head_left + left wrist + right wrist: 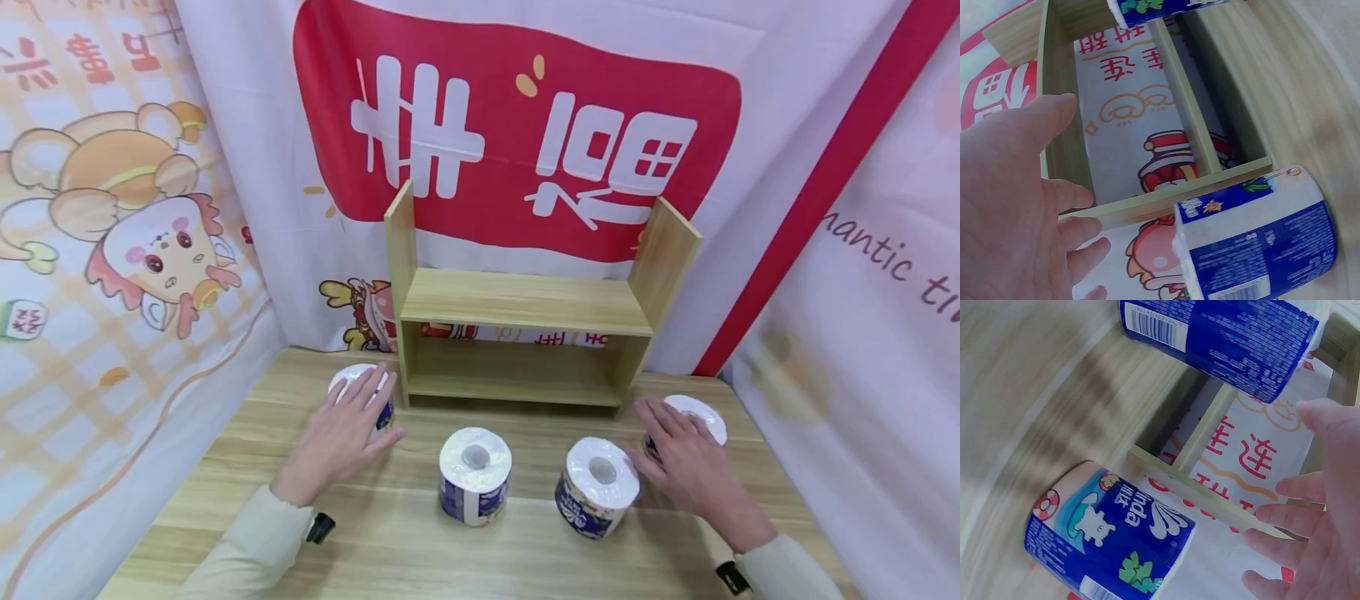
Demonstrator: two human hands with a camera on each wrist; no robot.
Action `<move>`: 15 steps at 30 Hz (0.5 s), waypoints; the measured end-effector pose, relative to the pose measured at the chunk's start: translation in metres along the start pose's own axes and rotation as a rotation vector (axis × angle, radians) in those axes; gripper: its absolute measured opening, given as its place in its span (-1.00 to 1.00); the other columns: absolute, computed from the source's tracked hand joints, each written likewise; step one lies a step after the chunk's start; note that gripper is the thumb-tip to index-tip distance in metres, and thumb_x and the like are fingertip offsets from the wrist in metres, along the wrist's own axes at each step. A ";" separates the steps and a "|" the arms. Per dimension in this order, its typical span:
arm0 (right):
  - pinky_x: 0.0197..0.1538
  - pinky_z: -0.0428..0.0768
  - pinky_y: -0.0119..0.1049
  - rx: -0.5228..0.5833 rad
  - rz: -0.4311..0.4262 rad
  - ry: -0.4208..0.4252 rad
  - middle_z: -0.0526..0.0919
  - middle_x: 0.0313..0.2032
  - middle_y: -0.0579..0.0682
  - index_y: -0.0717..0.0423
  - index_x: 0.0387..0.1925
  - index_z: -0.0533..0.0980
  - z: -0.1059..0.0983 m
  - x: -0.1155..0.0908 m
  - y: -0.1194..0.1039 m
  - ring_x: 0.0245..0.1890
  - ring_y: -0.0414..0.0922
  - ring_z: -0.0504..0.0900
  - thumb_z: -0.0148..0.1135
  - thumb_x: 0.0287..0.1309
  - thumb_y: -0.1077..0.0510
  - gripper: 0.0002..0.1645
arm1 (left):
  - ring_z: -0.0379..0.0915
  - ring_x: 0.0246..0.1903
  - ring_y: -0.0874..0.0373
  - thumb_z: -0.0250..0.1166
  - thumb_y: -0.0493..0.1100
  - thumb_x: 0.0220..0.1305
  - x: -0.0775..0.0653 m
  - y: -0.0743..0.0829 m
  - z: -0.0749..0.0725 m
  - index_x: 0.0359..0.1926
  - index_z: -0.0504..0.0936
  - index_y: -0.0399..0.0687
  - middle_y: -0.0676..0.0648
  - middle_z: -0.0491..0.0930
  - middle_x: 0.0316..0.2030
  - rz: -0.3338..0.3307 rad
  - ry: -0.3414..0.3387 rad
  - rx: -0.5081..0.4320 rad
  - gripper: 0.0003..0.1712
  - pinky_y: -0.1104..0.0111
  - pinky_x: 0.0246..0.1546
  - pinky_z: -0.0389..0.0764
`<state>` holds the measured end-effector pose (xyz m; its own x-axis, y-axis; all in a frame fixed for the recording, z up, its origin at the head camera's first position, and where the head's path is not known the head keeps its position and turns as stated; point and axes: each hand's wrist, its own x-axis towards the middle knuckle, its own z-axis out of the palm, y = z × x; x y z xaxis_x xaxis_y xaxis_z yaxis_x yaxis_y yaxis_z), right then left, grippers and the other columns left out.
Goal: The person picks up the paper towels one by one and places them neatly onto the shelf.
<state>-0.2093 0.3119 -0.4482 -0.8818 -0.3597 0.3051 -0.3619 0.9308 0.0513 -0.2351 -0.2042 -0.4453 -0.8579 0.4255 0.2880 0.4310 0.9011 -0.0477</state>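
Observation:
My left hand (337,437) is held out over a wrapped toilet paper roll (354,374) at the left, hiding part of it. In the left wrist view, that roll (1260,240) stands apart from my spread fingers. My right hand (688,462) partly covers another toilet paper roll (701,414) at the right, its fingers extended and holding nothing. Blue printed wrapping shows on this roll (1110,531) in the right wrist view. Between the hands stand two more upright rolls, a middle one (475,492) and one nearer my right hand (592,504).
A small wooden shelf (525,300) with two levels and raised side panels stands at the back of the wood-grain table (405,558). Printed cloth (750,125) hangs behind it and along both sides.

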 end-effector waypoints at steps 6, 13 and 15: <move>0.19 0.64 0.30 0.047 -0.101 0.165 0.65 0.24 0.34 0.30 0.35 0.50 -0.006 0.004 0.005 0.18 0.32 0.68 0.52 0.14 -0.04 -0.16 | 0.06 0.64 -0.21 0.07 0.33 0.55 0.002 0.001 -0.017 0.65 0.14 -0.21 -0.25 0.03 0.67 -0.009 -0.012 -0.020 -0.04 -0.15 0.65 0.08; 0.01 0.76 0.19 0.107 -0.189 0.251 0.75 0.05 0.32 0.33 0.16 0.63 -0.014 0.012 0.007 0.00 0.26 0.77 0.63 -0.02 0.04 -0.26 | -0.05 0.67 -0.24 0.05 0.34 0.56 0.011 -0.006 -0.037 0.67 0.05 -0.21 -0.26 -0.05 0.69 -0.002 -0.031 -0.020 -0.01 -0.15 0.66 0.04; -0.02 0.77 0.19 0.120 -0.192 0.233 0.76 0.03 0.31 0.32 0.14 0.64 -0.018 0.014 0.007 -0.01 0.25 0.77 0.63 -0.01 0.03 -0.29 | -0.08 0.67 -0.24 0.06 0.34 0.56 0.014 -0.008 -0.043 0.67 0.04 -0.23 -0.26 -0.07 0.69 -0.006 -0.034 -0.026 0.00 -0.16 0.67 0.02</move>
<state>-0.2188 0.3142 -0.4265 -0.7060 -0.4900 0.5113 -0.5601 0.8282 0.0203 -0.2384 -0.2092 -0.4000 -0.8692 0.4230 0.2559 0.4324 0.9014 -0.0213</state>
